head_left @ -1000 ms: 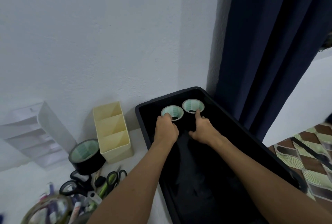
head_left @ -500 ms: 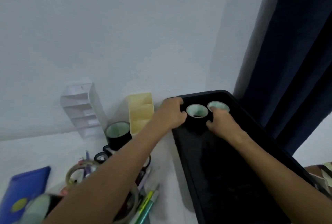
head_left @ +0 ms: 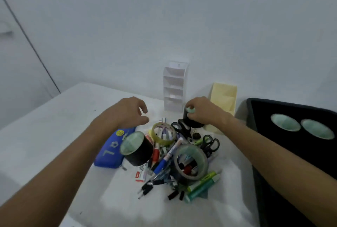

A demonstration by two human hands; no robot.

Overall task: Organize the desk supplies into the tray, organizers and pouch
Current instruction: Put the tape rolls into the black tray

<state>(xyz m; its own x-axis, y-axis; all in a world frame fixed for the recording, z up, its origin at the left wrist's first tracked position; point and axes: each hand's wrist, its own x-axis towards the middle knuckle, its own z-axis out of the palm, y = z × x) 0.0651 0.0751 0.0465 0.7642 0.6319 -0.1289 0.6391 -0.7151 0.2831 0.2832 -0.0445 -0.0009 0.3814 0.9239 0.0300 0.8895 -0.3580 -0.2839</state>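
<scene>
Head view: both hands are out of the black tray (head_left: pixel 259 110) now; a second ago they were seating two black tape rolls (head_left: pixel 285 122) (head_left: pixel 317 131) at its far end. Those rolls sit side by side in the tray, at 3 o'clock from the pile. So two rolls done, next pickup starting.

Right hand (head_left: pixel 204 112) is at 1 o'clock of the pile, fingers curled over the top of a third black tape roll (head_left: pixel 193 123) that stands just in front of the yellow organizer (head_left: pixel 223 99). Grip looks closed on it; roll appears not lifted yet.

Left hand (head_left: pixel 131 112) hovers at 11 o'clock of the pile, fingers loosely curled and apart, holding nothing.

Around:
- white tiered organizer (head_left: pixel 175 86) at 12 o'clock, against the wall
- blue pouch (head_left: pixel 113 148) at 9 o'clock, partly under another black tape roll (head_left: pixel 136 148)
- yellow clear tape roll (head_left: pixel 163 134) and grey tape roll (head_left: pixel 190 161) on top of loose markers and pens
- black scissors (head_left: pixel 182 128) touching the gripped roll's base, second pair (head_left: pixel 209 144) nearby

Risk, my guess: lifting the roll may drag the scissors; tape rolls bury the pens, so clear rolls first.
</scene>
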